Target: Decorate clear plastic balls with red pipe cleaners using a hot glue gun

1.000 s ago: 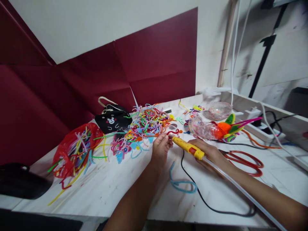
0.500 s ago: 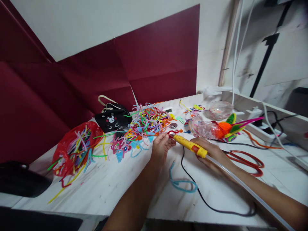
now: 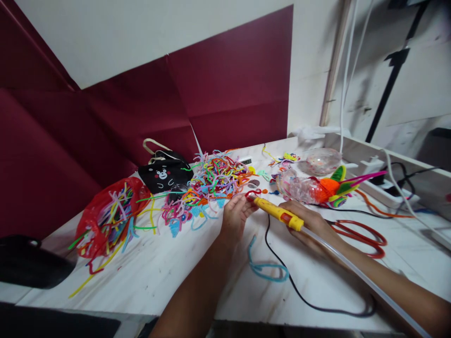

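Observation:
My right hand (image 3: pixel 303 220) is wrapped round a yellow glue gun (image 3: pixel 278 212) with a long clear glue stick (image 3: pixel 352 267) coming out of its back. The gun's tip points left at a small red pipe cleaner piece (image 3: pixel 251 193). My left hand (image 3: pixel 237 214) pinches that red piece right at the tip, its other fingers curled beneath. Beyond my left hand lies a tangled heap of coloured pipe cleaners (image 3: pixel 218 176). A light blue pipe cleaner (image 3: pixel 269 272) lies looped on the white table (image 3: pixel 148 277) between my forearms.
A red bag (image 3: pixel 91 211) of pipe cleaners and a black pouch (image 3: pixel 165 176) stand left. Red-handled scissors (image 3: pixel 362 237), a clear bottle with orange and green decoration (image 3: pixel 303 185), and a power strip (image 3: pixel 387 188) are at right. A black cable (image 3: pixel 299 293) crosses the front.
The fingers of my left hand have shifted very slightly at the gun's tip. My right hand and the glue gun look almost unmoved.

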